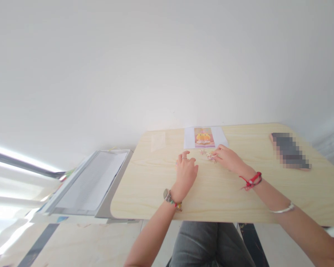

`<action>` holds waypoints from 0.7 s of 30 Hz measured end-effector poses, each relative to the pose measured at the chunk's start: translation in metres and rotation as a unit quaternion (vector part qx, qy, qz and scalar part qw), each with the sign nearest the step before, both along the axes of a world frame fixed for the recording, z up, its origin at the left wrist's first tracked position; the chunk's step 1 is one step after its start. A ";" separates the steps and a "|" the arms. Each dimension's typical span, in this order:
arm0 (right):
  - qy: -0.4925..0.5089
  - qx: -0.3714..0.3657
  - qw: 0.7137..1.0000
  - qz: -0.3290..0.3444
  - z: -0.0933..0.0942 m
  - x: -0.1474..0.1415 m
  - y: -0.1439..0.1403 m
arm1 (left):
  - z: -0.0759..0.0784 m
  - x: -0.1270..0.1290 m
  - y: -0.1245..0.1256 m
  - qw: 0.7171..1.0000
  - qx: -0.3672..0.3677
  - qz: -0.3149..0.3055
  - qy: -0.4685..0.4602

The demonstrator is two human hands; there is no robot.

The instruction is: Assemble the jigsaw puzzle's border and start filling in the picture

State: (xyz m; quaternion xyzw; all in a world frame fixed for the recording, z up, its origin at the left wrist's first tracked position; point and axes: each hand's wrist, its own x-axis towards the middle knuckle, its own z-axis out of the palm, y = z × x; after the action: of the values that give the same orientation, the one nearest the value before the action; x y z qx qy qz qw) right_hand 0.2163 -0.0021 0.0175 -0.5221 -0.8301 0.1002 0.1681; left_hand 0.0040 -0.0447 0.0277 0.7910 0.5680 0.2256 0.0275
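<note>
Touching small pieces [210, 157] with the closely bunched right hand [230, 159], any hold unclear, and poising an apparently empty, half-open left hand [187, 171] near a picture sheet [203, 138] presumably flat for viewing.

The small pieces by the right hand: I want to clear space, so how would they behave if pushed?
The small pieces look light, being tiny beside the right hand. Loosely clustered, they would probably scatter. The tabletop seems smooth, so they may slide easily.

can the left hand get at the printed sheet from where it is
Probably yes: the left hand is close by, and nothing seems to lie between it and the printed sheet's near-left corner.
</note>
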 end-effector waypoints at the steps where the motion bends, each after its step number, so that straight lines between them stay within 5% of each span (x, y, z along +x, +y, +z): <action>1: -0.006 -0.001 1.000 0.003 0.000 -0.001 -0.001 | 0.001 0.006 0.005 1.000 -0.003 -0.005 0.011; 6: -0.024 0.009 1.000 -0.016 -0.002 -0.009 -0.007 | 0.003 0.026 0.028 0.997 -0.008 -0.045 0.065; 12: 0.014 0.009 1.000 -0.016 -0.004 -0.014 0.010 | 0.001 0.025 0.052 0.997 -0.040 0.013 0.068; 21: -0.024 -0.027 0.999 -0.034 -0.006 -0.042 0.046 | 0.001 0.036 0.072 0.993 -0.062 0.016 0.095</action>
State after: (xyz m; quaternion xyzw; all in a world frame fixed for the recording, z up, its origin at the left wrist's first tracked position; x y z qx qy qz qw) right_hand 0.1744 0.0438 0.0111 -0.5565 -0.8128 0.1041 0.1371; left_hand 0.0403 0.0270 0.0290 0.7963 0.5936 0.1145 0.0188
